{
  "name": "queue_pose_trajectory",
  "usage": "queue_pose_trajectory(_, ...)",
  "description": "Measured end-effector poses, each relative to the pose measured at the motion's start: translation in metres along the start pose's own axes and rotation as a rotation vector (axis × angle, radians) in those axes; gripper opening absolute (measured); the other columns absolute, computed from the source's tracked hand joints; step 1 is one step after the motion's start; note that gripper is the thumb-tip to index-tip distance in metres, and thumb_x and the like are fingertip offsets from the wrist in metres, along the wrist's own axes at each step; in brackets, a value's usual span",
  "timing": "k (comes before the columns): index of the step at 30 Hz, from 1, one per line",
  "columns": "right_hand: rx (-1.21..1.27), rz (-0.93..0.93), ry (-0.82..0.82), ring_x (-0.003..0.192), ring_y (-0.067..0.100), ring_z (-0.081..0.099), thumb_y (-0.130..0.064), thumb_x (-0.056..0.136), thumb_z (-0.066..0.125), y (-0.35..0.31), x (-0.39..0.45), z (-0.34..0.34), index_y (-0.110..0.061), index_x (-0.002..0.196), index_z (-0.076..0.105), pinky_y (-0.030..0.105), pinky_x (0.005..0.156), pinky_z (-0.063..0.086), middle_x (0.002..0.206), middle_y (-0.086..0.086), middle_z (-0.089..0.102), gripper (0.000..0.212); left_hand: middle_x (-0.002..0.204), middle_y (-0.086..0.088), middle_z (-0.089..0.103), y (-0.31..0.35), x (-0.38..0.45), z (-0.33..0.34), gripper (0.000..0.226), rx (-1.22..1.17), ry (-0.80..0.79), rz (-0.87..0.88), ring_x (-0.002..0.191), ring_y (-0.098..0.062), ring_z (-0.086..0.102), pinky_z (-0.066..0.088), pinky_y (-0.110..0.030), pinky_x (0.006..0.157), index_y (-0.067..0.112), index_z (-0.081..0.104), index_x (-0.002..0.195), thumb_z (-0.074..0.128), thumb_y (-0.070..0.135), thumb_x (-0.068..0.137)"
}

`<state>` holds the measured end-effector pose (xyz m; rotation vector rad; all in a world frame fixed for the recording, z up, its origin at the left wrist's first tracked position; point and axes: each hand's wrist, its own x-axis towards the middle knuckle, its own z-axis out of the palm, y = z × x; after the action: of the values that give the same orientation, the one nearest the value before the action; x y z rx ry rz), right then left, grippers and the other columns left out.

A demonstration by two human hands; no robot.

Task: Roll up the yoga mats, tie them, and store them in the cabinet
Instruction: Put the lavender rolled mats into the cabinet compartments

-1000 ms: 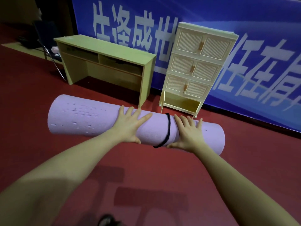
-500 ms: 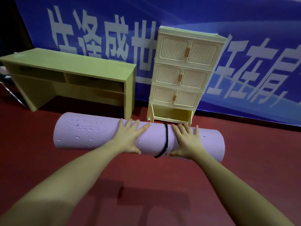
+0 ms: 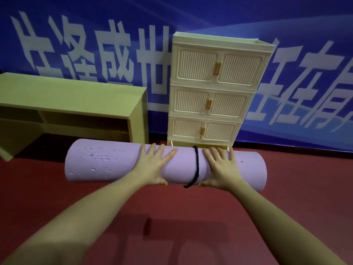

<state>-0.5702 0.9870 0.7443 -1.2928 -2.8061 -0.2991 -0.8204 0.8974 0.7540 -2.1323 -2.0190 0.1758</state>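
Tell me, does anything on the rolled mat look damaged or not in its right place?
Yes. The purple mat has small pits and scuffs on its left part, so its surface looks worn. The black cord circles it right of the middle, between the left hand and right hand, not centred.

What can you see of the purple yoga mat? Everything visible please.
The yoga mat is lilac foam, fully rolled into a thick cylinder lying on its side across the red floor, in front of the cream cabinet. Its left part shows small pits and scuffs. A black cord loops around it right of centre, one end trailing at the front. The left hand and right hand rest flat on top, fingers spread, either side of the cord.
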Motion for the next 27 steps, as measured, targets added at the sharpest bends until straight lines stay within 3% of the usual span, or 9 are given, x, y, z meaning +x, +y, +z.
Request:
queue_pose_trajectory(9,-0.001,0.083,-0.072,0.108,0.039,0.057,-0.087,0.037,0.063,0.094,0.14,0.042,-0.013,0.135,0.038,0.069,0.088,0.038,0.123,0.014,0.058,0.125,0.155,-0.011,0.017,-0.032,0.188,0.027,0.118,-0.033,0.038,0.104,0.139,-0.037,0.019,0.013,-0.059,0.107,0.036,-0.007,0.15,0.065,0.074,0.064)
queue_pose_trajectory(14,-0.001,0.157,-0.127,0.11,0.038,0.056,-0.089,0.043,0.055,0.143,0.2,0.081,-0.012,0.135,0.038,0.069,0.089,0.038,0.125,0.013,0.056,0.121,0.143,-0.012,0.039,-0.039,0.292,0.062,0.126,-0.044,0.031,0.211,0.126,-0.038,0.039,0.027,-0.06,0.1,0.036,0.001,0.148,0.07,0.076,0.051)
queue_pose_trajectory(18,0.027,0.237,-0.157,0.106,0.039,0.057,-0.088,0.045,0.044,0.18,0.25,0.106,-0.012,0.132,0.041,0.071,0.086,0.04,0.122,0.013,0.057,0.117,0.15,-0.012,0.026,-0.043,0.379,0.09,0.121,-0.085,-0.009,0.297,0.133,-0.036,0.029,0.019,-0.058,0.104,0.036,-0.003,0.15,0.066,0.075,0.059)
queue_pose_trajectory(22,0.027,0.319,-0.175,0.103,0.038,0.058,-0.089,0.043,0.046,0.215,0.29,0.131,-0.01,0.13,0.043,0.072,0.085,0.041,0.119,0.013,0.059,0.117,0.141,-0.013,0.043,-0.044,0.457,0.11,0.128,-0.089,-0.053,0.37,0.122,-0.038,0.043,0.029,-0.06,0.098,0.037,0.0,0.145,0.069,0.079,0.046)
queue_pose_trajectory(27,0.059,0.45,-0.192,0.102,0.039,0.058,-0.089,0.046,0.041,0.243,0.302,0.172,-0.011,0.129,0.043,0.07,0.088,0.038,0.118,0.014,0.059,0.114,0.141,-0.015,0.045,-0.021,0.53,0.136,0.13,-0.084,-0.09,0.509,0.121,-0.039,0.046,0.031,-0.063,0.096,0.036,0.003,0.146,0.073,0.076,0.043)
